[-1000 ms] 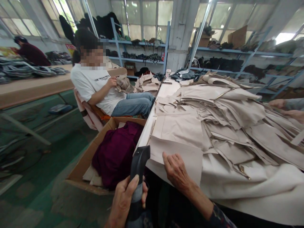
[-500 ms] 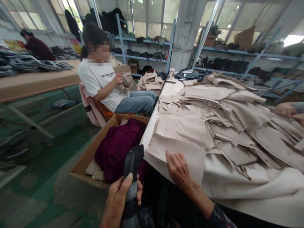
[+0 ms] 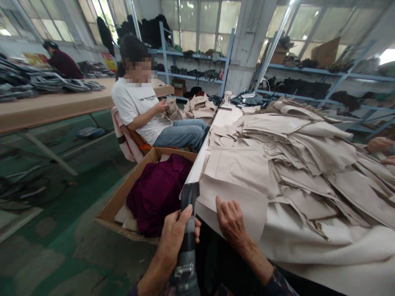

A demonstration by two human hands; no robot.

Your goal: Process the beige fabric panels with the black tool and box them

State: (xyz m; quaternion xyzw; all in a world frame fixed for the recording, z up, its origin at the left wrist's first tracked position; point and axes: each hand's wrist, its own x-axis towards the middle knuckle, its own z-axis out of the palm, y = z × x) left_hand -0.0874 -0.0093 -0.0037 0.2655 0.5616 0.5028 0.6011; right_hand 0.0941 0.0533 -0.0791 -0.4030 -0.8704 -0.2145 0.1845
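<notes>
My left hand (image 3: 176, 234) is wrapped around a black hose nozzle (image 3: 189, 218) with grey tape and a metal clamp lower down. The nozzle's slanted tip is at the table edge, by the left corner of a beige fabric piece (image 3: 233, 195). On that piece rests my right hand (image 3: 231, 222), fingers curled and pressed against the cloth; its thumb is hidden. Part of the fabric hangs over the table's front edge. Just behind lies another flat beige panel (image 3: 236, 164) with stitched lines and a zipper along its side.
Overlapping beige pieces (image 3: 308, 144) with zippers cover the table (image 3: 224, 119). A cardboard box (image 3: 114, 230) holding purple cloth (image 3: 159, 193) stands left of the table. Beyond it sits a co-worker in a white shirt (image 3: 138, 102), handling beige cloth. Another person's hands (image 3: 380, 146) are at the far right.
My left hand has moved the nozzle right and slightly up, to the corner of the fabric piece. My right hand keeps nearly the same place on the cloth. The view has shifted slightly.
</notes>
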